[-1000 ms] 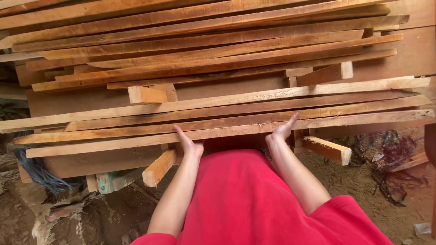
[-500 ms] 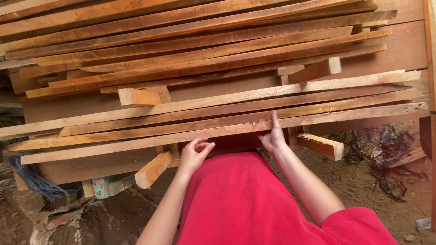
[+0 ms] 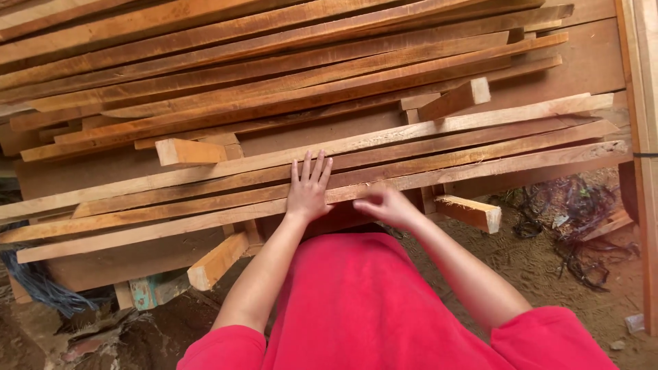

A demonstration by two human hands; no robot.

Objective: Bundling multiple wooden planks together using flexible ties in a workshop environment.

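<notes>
While we look down from the head view, we find our left hand (image 3: 308,190) at the centre of the frame, laid flat and fully open, fingers (image 3: 307,167) spread and pointing toward the top of the frame. Its palm rests on the lowest long plank (image 3: 480,168) of the stack, and its fingertips reach onto the plank above (image 3: 473,153); it grips nothing. Our right hand (image 3: 384,204) sits just to the right of it, partly curled, with its fingertips touching the near edge of the same lowest plank. We cannot tell whether it has closed on that edge.

The lowest plank runs across nearly the whole frame, from the lower left up to the right edge, tilted slightly upward to the right. It lies at the front of the lumber stack (image 3: 274,82), which fills the upper two thirds of the frame with overlapping boards.

Short cross blocks protrude from the stack: one (image 3: 471,212) to the right of our right hand, one (image 3: 216,260) to the lower left of our left hand. A red shirt (image 3: 356,301) covers the lower centre. Sandy ground (image 3: 541,274) with dark tangled debris (image 3: 582,233) occupies the lower right, and a blue frayed bundle (image 3: 34,288) lies at the lower left.
</notes>
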